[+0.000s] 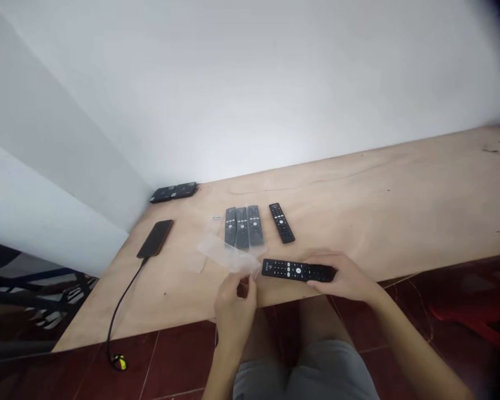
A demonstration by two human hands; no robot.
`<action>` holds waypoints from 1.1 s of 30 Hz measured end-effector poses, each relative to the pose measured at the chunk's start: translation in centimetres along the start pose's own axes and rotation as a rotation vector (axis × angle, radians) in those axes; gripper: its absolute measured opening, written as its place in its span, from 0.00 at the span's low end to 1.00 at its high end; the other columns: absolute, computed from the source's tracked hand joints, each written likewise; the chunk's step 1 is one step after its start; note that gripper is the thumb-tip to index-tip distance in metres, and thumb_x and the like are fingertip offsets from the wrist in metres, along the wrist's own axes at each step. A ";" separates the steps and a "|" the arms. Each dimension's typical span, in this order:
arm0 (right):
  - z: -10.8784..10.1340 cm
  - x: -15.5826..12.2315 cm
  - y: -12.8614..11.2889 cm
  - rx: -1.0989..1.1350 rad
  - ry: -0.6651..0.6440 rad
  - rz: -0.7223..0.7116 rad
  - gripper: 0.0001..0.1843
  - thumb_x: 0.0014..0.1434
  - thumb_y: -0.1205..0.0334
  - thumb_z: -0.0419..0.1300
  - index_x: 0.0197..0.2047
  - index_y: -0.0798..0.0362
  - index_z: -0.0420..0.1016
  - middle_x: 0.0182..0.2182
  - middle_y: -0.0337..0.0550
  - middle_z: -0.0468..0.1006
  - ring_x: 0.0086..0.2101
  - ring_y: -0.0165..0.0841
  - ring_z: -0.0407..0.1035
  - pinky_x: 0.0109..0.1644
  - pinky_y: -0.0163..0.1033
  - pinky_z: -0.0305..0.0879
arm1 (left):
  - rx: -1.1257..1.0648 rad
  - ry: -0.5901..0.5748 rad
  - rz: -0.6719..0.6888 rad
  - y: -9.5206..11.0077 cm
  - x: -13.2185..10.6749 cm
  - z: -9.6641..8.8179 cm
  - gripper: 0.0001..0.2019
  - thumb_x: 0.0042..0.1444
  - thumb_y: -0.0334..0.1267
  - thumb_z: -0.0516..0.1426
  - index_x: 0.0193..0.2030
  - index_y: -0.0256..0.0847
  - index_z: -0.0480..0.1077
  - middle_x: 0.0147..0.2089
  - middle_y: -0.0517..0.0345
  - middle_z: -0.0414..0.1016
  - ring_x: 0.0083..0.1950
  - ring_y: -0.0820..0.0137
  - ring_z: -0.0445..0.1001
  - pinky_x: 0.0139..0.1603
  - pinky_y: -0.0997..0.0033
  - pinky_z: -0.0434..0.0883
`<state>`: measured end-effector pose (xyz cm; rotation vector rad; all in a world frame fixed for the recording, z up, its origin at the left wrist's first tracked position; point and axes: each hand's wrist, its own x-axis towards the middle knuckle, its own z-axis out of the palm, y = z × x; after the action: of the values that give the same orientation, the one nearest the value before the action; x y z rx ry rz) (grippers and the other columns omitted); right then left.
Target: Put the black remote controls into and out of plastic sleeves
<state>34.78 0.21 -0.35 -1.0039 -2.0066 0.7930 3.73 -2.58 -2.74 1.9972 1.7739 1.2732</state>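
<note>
Head view: right hand (344,275) holds a black remote (295,270), left hand (235,297) pinches a clear sleeve (225,253)

The black remote lies crosswise near the front edge of a wooden desk (358,222), at about 5 o'clock from the middle of the view, buttons up. Whether it rests on the wood or hangs just above, I cannot tell. It looks light, stiff and smooth, probably hard plastic that could slide a little in the fingers; the long edges toward one end seem the best hold, leaving the buttons free.

The right hand holds it that way: curled round the end at 3 o'clock, thumb along the near edge, fingers along the far one. The right forearm slants in from 4 o'clock.

The left hand is bent in a small loop, thumb and fingertip closed on the sleeve's edge, beside the remote's end at 9 o'clock. Its forearm rises from 7 o'clock. The sleeve looks thin, limp and almost weightless, likely to crease or slip, so a pinch at the rim suits it.

From the held remote, three wrapped remotes (242,228) lie side by side at 10 o'clock, and an unwrapped remote (282,223) lies between 11 and 12. From the left hand, a phone (155,239) on a cable (116,311) lies at 10 o'clock.
</note>
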 end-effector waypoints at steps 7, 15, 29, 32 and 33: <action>0.0 0.2 -0.3 0.016 -0.040 -0.047 0.20 0.60 0.60 0.77 0.56 0.43 0.89 0.49 0.44 0.90 0.50 0.48 0.83 0.62 0.54 0.78 | -0.079 -0.001 0.041 1.3 -0.2 0.8 0.08 0.72 0.40 0.61 0.45 0.44 0.82 0.41 0.54 0.85 0.40 0.63 0.83 0.46 0.63 0.77; -0.4 0.2 -0.5 0.076 -0.076 -0.052 0.20 0.61 0.58 0.76 0.56 0.41 0.89 0.49 0.42 0.90 0.50 0.48 0.83 0.61 0.52 0.78 | -0.087 -0.050 0.044 1.5 0.1 0.1 0.10 0.74 0.41 0.59 0.47 0.45 0.83 0.42 0.53 0.86 0.43 0.60 0.83 0.46 0.60 0.79; 0.2 0.1 1.1 -0.087 -0.067 -0.020 0.23 0.59 0.52 0.78 0.57 0.42 0.88 0.54 0.46 0.87 0.56 0.52 0.79 0.67 0.58 0.73 | -0.076 -0.344 0.170 0.5 -0.6 -2.1 0.13 0.75 0.37 0.57 0.58 0.48 0.81 0.54 0.49 0.81 0.54 0.58 0.82 0.53 0.56 0.83; 0.3 0.2 1.4 -0.119 -0.076 -0.017 0.24 0.59 0.53 0.78 0.58 0.43 0.87 0.56 0.47 0.85 0.57 0.52 0.77 0.66 0.58 0.73 | -0.010 -0.385 0.284 -0.5 1.0 -3.2 0.20 0.70 0.35 0.63 0.66 0.52 0.77 0.58 0.49 0.77 0.59 0.55 0.78 0.61 0.51 0.80; 0.4 0.2 1.4 -0.123 -0.077 -0.016 0.23 0.59 0.53 0.78 0.58 0.43 0.87 0.56 0.48 0.85 0.57 0.53 0.77 0.66 0.58 0.73 | 0.014 -0.404 0.307 -0.8 1.7 -3.5 0.25 0.68 0.34 0.65 0.70 0.54 0.74 0.62 0.48 0.75 0.63 0.54 0.76 0.64 0.49 0.78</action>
<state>34.92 1.02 -1.58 -1.0390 -2.1492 0.7163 0.62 -2.23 -0.36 2.3938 1.3315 0.8393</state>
